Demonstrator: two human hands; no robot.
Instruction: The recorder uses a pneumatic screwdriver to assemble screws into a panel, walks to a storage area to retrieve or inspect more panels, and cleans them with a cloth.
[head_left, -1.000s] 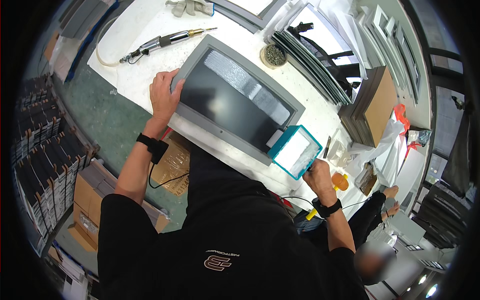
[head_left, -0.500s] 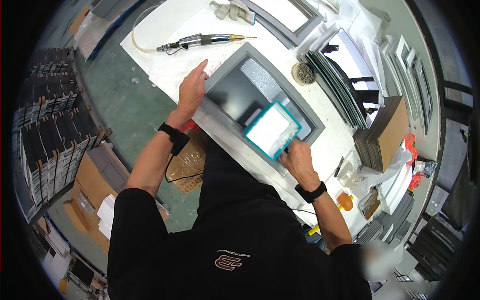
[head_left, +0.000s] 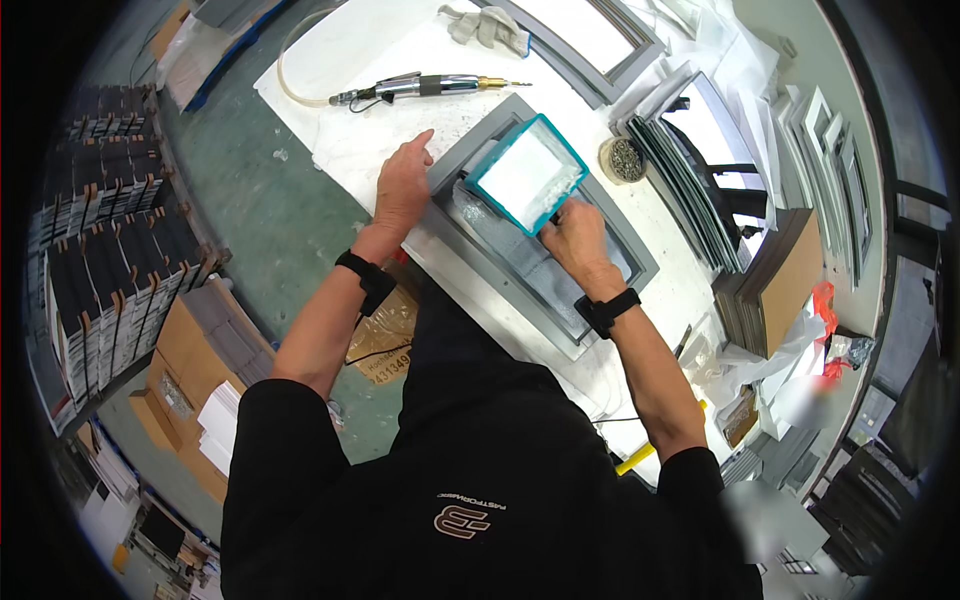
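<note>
While my right hand [head_left: 575, 238] has its fingers clamped on a teal-rimmed, white-faced rectangular tool [head_left: 528, 178] over a dark glossy panel [head_left: 545, 278] in a grey rectangular frame [head_left: 500, 272], my left hand [head_left: 404, 182] lies at the frame's edge, index stretched, grip unclear. Uneven pressure might slide the frame; a catching rim might scratch. Pale lettering marks my black shirt [head_left: 400, 520], dark print a brown carton [head_left: 390, 330].

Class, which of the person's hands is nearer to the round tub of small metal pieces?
Right: the right hand, gripping the teal-rimmed tool, is just below-left of the tub; the left hand is farther left.
</note>
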